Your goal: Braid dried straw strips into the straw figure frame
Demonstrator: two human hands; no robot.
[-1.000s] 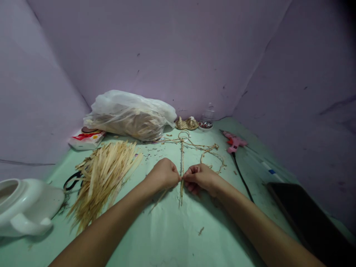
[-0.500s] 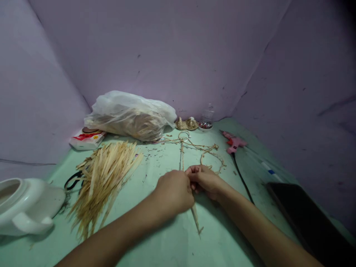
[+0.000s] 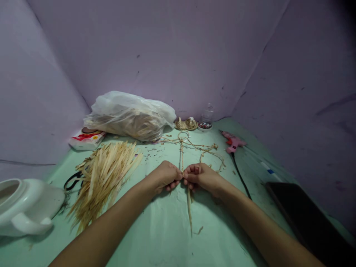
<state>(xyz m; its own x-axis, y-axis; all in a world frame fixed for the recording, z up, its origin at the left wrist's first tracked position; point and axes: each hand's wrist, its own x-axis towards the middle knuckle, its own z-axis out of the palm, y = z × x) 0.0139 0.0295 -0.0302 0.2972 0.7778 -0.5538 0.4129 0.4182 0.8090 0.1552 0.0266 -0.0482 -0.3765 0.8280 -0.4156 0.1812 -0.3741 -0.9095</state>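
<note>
Between my hands runs a thin twisted fibre cord (image 3: 182, 154), stretching away from me across the green tabletop. My left hand (image 3: 168, 176) is closed, thumb and finger pinched at the near end of the cord. Opposite it, my right hand (image 3: 201, 178) pinches the same spot, the fingertips of both hands almost meeting. A loose strip of dried fibre (image 3: 189, 213) hangs toward me from under my right hand. Beyond my hands the cord joins more looped, knotted cord (image 3: 205, 147) lying on the table. My fingers hide the exact point of the grip.
A heap of dried fibre strips (image 3: 107, 178) lies left, beside a white ceramic pot (image 3: 30, 207). Behind are a plastic bag (image 3: 130, 115), a small box (image 3: 87, 140) and a woven piece (image 3: 186, 124). Rightward lie a pink glue gun (image 3: 233, 142) with its cable and a dark flat device (image 3: 303, 215).
My left hand has moved left and slightly up, off its place over the cord, its fingertips now meeting my right hand's. The hanging strip has swung a little left.
</note>
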